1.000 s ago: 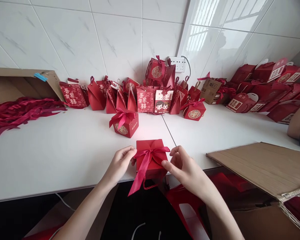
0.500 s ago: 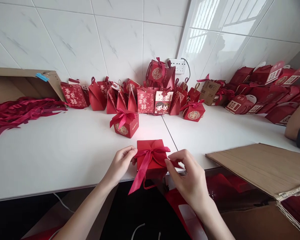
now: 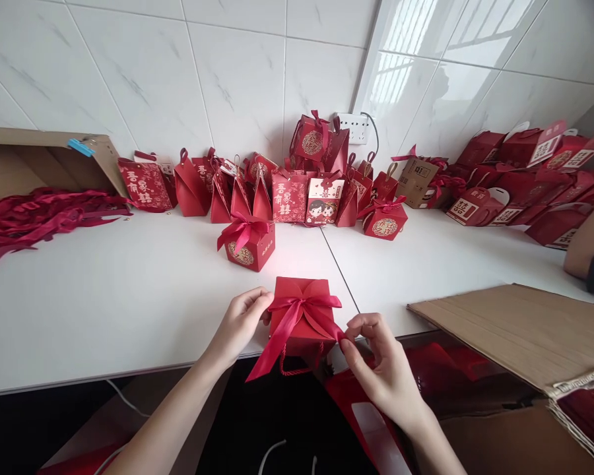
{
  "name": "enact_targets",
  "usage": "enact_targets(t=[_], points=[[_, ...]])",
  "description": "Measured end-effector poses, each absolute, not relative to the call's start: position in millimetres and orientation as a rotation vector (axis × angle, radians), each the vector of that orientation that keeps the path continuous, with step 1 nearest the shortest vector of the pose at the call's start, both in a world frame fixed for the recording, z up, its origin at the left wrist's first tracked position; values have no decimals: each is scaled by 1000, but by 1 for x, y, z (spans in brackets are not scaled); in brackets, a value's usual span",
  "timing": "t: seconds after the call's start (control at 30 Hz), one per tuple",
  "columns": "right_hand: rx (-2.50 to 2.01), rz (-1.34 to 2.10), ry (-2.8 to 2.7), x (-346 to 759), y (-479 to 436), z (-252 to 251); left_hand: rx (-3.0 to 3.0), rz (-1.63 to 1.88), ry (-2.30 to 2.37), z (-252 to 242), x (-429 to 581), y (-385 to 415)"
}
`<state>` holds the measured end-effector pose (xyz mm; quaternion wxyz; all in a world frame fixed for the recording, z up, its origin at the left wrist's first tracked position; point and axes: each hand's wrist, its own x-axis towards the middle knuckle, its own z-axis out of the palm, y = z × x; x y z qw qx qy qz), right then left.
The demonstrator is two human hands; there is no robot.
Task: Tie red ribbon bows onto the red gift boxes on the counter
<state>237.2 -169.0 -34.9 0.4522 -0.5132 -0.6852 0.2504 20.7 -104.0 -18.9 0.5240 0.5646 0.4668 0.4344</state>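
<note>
A red gift box sits at the table's front edge, tied across the top with a crimson satin ribbon in a bow. My left hand is closed at the box's left side, thumb and fingers pinching the left loop of the bow; its fingertips are partly hidden. Between the thumb and index finger of my right hand is the end of the right ribbon tail, drawn out past the box's right edge. The left tail hangs loose over the front, beside a twisted red cord.
Behind stands a finished-looking box with a bow. Several red bags and boxes line the wall. Loose ribbons lie left by an open carton. A cardboard flap juts in at right, near another person's arm.
My right hand has moved slightly right and down, pulling the ribbon tail straighter. The box has turned a little to the right. My left hand stays nearly where it was.
</note>
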Motion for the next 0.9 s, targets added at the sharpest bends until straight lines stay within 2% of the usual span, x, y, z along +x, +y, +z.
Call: enact_targets(t=[0.2,0.3,0.47,0.6,0.73,0.9], points=[[-1442,669,-1537,256,-166,-50,1334,1031,1097,-18,20,-104],[-1279,649,-1434,259,-159,-43,1338,1015,1052,-17,19,-105],[-1224,885,-1815,243,-142,-26,1407,998,1147,-13,19,-103],[-1211,1004,-1811,232,-136,-30,1577,1098,1249,-4,24,-111],[-1109,683,-1810,229,-143,-42,2112,1427,1238,8,38,-134],[-1064,332,-1652,232,-164,-44,2901,1683,842,12,61,-161]])
